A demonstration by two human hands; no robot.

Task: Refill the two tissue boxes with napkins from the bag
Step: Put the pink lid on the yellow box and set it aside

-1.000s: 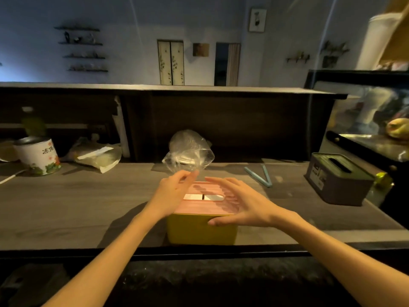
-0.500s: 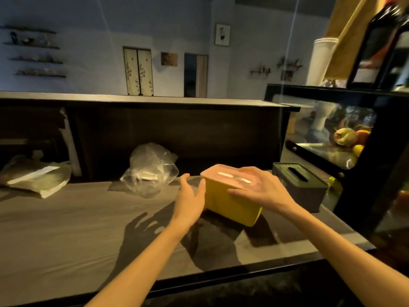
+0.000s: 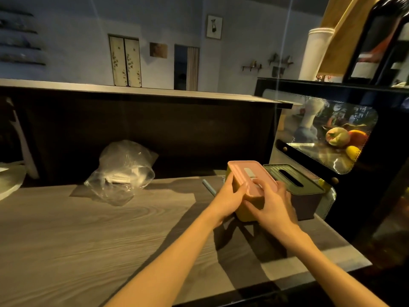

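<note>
Your left fingers (image 3: 240, 191) curl round the yellow box (image 3: 241, 203) at its near left side; your right fingers (image 3: 260, 185) press on the pink lid (image 3: 249, 177), thumb against the front wall. The box sits at the surface's (image 3: 88, 235) right end, touching the grey box (image 3: 305, 196). Rigid smooth plastic, rounded corners, probably light and a bit slick: hold the walls, not the lid. The bag (image 3: 124, 173) lies well to the left: thin, clear, crinkled, limp, with white napkins inside.

We see the box with the slotted lid (image 3: 245, 180) held between both hands (image 3: 230, 199) just left of the second box (image 3: 296, 187) on the counter (image 3: 88, 235); the napkin bag (image 3: 124, 173) lies farther left, behind
</note>
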